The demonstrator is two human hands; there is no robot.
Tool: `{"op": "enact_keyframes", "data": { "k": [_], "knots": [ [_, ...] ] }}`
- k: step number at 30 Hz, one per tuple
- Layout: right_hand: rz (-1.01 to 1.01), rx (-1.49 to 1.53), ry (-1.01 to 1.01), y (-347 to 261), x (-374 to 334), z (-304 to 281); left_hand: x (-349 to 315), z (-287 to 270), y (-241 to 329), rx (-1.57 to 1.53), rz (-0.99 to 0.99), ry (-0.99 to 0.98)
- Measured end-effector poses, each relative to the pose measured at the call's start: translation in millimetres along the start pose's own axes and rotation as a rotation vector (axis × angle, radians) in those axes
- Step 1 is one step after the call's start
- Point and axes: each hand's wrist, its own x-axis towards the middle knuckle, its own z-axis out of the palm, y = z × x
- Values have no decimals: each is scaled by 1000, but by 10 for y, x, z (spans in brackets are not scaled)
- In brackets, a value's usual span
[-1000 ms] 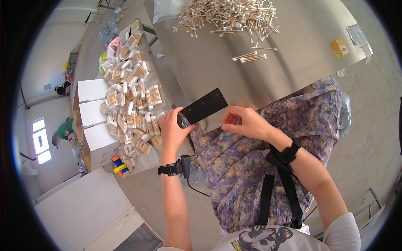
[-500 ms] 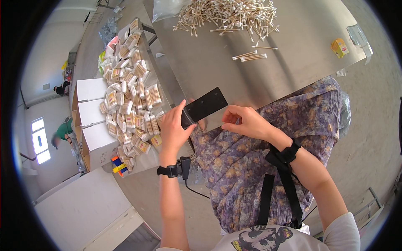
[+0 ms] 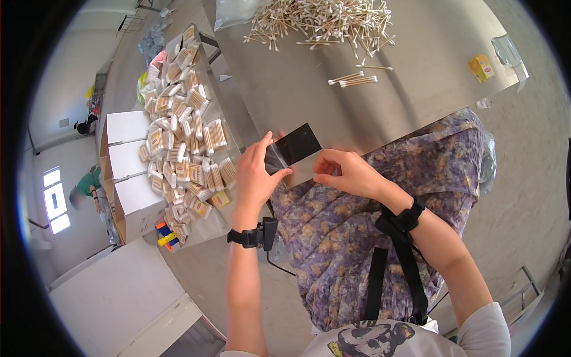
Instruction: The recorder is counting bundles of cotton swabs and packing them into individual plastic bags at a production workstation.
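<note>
My left hand [image 3: 257, 175] is at the near left corner of the metal table, closed on a small clear plastic bag [image 3: 275, 157] between thumb and fingers. The bag lies against a flat black rectangle [image 3: 300, 143] on the tabletop and seems to overlap its left end. Just right of that rectangle, by the table's near edge, is my right hand [image 3: 348, 172] with its fingers curled and thumb brought in. Whatever it may pinch is hidden. Several loose cotton swabs [image 3: 358, 81] lie farther off, in front of a big heap of cotton swabs [image 3: 321, 24].
Many filled swab packets [image 3: 190, 143] cover a lower surface on the left, beside open white cartons [image 3: 132, 160]. A yellow packet [image 3: 480, 68] sits at the table's right. Clear plastic [image 3: 235, 12] lies by the heap. A person in green [image 3: 89, 183] is in the left background.
My left hand has moved a little to the right with the clear bag, and less of the black rectangle shows uncovered. My right hand has hardly moved.
</note>
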Motion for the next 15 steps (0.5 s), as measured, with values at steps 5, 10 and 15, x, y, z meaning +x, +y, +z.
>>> {"op": "enact_keyframes", "data": {
  "k": [5,10,15],
  "knots": [
    [-3,-28,10,-23,-11,-28,-119,282,26,-38,60,120],
    [28,47,2,-270,-35,-178,-265,600,115,81,31,68],
    [-5,-99,286,-489,-35,-573,-130,650,276,110,32,120]
  ]
}}
